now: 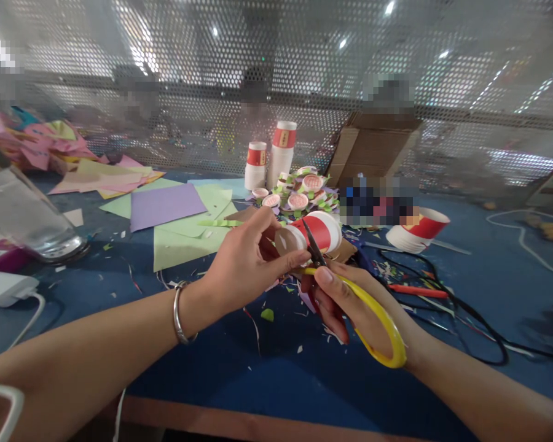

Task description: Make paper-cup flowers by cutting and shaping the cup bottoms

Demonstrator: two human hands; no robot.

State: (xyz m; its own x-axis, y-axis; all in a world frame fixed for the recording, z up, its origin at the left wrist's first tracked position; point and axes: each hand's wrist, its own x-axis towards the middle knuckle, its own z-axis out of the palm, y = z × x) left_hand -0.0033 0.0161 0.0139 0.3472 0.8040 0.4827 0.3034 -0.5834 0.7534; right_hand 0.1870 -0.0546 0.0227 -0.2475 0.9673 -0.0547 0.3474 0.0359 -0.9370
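Left of centre, the left hand (235, 258) is closed on a paper cup (320, 230) at mid-frame; past it stand stacked cups (283, 159), apparently uncut, and a heap of small pieces (312, 182), seemingly done. The right hand (350, 301) grips yellow scissors (373, 302), blades at the cup, so this one looks unfinished. A glass (41, 212) hems the left, blue tabletop (203, 368) runs below to the front edge (221, 418), a black cord (505, 355) crowds the right.

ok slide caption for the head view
Right hand with yellow-handled scissors, left hand holding a paper cup, amid paper scraps.
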